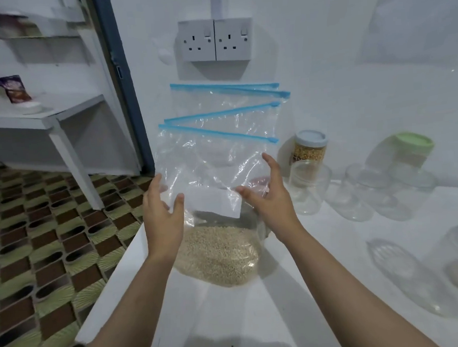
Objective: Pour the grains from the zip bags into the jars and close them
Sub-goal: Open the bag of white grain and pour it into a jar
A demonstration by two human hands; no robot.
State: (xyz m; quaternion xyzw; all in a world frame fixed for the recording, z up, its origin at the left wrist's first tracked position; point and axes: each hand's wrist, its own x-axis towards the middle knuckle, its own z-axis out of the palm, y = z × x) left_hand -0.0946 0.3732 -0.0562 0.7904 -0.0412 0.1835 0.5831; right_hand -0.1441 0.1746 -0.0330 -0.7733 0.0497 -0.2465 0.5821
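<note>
Both hands, left hand (162, 204) and right hand (268, 192), are flanking the grain bag (216, 244) near the counter's (231, 312) left edge, fingers spread apart, gripping nothing.

1. No text, brand or number can be read anywhere.
2. The white label (215, 202) on the zip bag (216, 158), between the fingers of both hands, shows no legible writing.
3. The shelf packet (13, 88) print is blurred.
</note>
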